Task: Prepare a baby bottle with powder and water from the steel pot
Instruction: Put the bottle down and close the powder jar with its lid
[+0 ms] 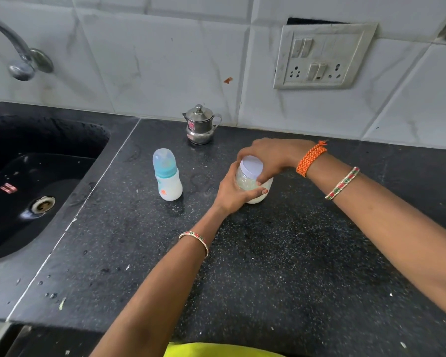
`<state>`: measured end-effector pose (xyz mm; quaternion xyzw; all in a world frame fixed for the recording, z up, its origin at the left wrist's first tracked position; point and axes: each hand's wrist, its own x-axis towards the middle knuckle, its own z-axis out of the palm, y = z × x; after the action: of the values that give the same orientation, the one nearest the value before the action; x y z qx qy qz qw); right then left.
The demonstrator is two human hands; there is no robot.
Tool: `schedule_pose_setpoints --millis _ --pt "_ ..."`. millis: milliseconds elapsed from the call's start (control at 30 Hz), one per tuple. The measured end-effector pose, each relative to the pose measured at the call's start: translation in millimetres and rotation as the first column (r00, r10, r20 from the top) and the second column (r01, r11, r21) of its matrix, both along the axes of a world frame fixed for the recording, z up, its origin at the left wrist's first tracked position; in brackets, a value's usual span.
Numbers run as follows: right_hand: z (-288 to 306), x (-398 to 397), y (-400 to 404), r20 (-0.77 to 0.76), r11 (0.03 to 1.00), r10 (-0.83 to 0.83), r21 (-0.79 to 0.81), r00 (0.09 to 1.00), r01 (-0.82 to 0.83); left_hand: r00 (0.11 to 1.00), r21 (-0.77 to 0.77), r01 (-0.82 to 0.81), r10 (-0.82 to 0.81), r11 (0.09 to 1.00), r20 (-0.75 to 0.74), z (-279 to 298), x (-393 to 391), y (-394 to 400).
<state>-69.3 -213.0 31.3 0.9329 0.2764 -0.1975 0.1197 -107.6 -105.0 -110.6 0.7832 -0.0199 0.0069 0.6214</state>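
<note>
Powder jar (252, 188) stands on the black bench (281, 253). Left hand (231, 193) grip wraps its body; right hand (268, 157) grip clasps the white lid (252, 164). Baby bottle (166, 176), capped, stands to its left; steel pot (200, 124), lidded, near the wall.

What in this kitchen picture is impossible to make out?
- Head view: how much powder the jar holds, since the left hand and right hand cover it.
- Steel pot: its lid hides any water.
- Baby bottle: its orange print is too small to read.
- Tap: cut off by the left edge.
</note>
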Motion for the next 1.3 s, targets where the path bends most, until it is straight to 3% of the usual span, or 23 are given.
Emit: schedule_pose_setpoints --millis 233,500,733,833,900,967,1100,1167,1200,1300 --pt "9.8 8.0 -6.6 -0.008 0.986 0.136 0.095 0.991 -0.135 1.0 0.022 -0.003 0.003 1.0 0.001 -2.3 1.9 2.2" --pt "6.1 8.4 -4.9 0.009 0.995 0.073 0.067 0.997 -0.073 1.0 0.007 0.0 0.0 1.0 0.003 -2.3 1.3 2.3" --pt "-2.9 -4.8 -2.1 0.167 0.974 -0.18 0.166 0.969 0.152 1.0 0.012 0.007 -0.007 1.0 0.01 -3.8 2.1 1.8" --pt "1.4 -2.1 -4.3 0.314 0.998 -0.007 0.068 0.949 -0.015 1.0 0.005 0.006 -0.006 1.0 0.007 -3.6 2.2 2.6" --pt "9.1 2.2 -4.6 0.116 0.998 0.051 -0.036 0.992 -0.047 1.0 0.004 0.0 0.0 1.0 0.004 -3.6 1.7 1.9" --pt "9.1 3.6 -5.4 -0.101 0.999 0.031 -0.032 0.994 -0.034 1.0 0.012 -0.005 0.005 1.0 0.0 -3.3 1.5 1.6" --pt "2.9 -1.1 -4.9 0.109 0.956 -0.167 0.263 0.98 0.134 1.0 -0.003 0.001 -0.001 1.0 0.0 -3.4 1.3 2.2" --pt "2.4 1.3 -7.5 0.237 0.964 -0.134 0.255 0.962 0.071 1.0 -0.003 0.01 -0.01 1.0 -0.012 -3.3 1.4 2.4" --pt "3.6 2.3 -8.8 0.23 0.98 -0.074 0.197 0.97 0.028 1.0 -0.003 0.009 -0.009 1.0 -0.014 -3.1 1.4 2.2" --pt "0.3 2.5 -12.0 -0.065 1.0 0.022 -0.013 0.998 -0.022 1.0 -0.001 -0.005 0.005 1.0 -0.014 -2.9 -0.1 1.0"
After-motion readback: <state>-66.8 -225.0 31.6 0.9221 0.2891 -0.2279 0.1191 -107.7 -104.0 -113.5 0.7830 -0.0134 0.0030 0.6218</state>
